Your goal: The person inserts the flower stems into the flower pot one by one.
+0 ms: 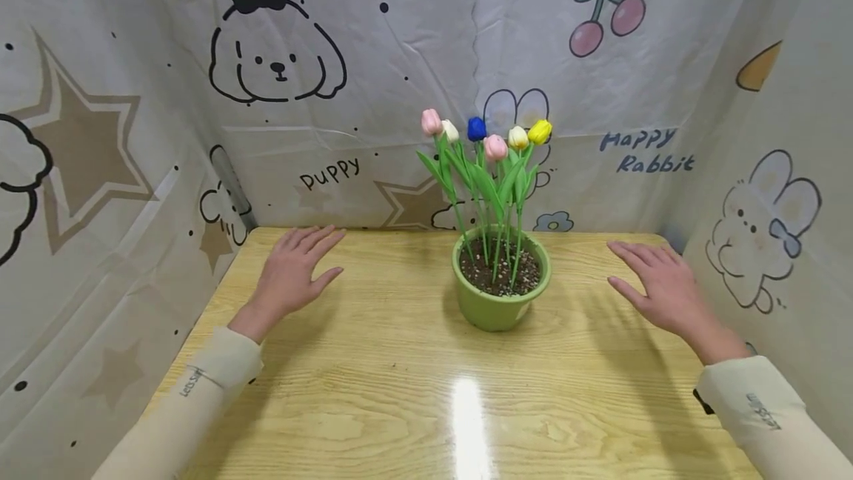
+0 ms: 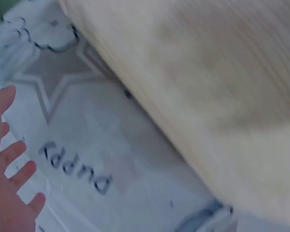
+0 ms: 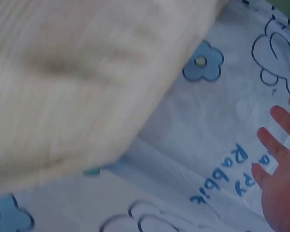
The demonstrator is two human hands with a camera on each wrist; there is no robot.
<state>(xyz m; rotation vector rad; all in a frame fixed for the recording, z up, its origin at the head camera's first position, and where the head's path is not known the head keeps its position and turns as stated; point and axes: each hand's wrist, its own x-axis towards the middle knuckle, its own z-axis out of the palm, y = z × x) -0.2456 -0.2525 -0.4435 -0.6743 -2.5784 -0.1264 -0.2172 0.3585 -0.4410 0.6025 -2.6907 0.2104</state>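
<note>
A green flowerpot (image 1: 496, 311) with dark speckled soil (image 1: 500, 272) stands toward the back of the wooden table. Several artificial tulips rise from it: pink tulips (image 1: 495, 147), white ones (image 1: 517, 138), a blue tulip (image 1: 476, 129) and a yellow tulip (image 1: 540, 132), all on green stems. To the left of the pot, my left hand (image 1: 286, 272) is held above the table with its fingers extended and thumb apart. On the pot's other side my right hand (image 1: 663, 287) mirrors it, fingers stretched inward. Neither hand touches the pot, and both palms hold nothing.
A printed cloth (image 1: 400, 35) with cartoon drawings hangs behind the table and along both sides. The wooden table (image 1: 373, 391) reaches back to the cloth, its far edge (image 1: 373, 232) just behind the pot. Light glares off the tabletop in front.
</note>
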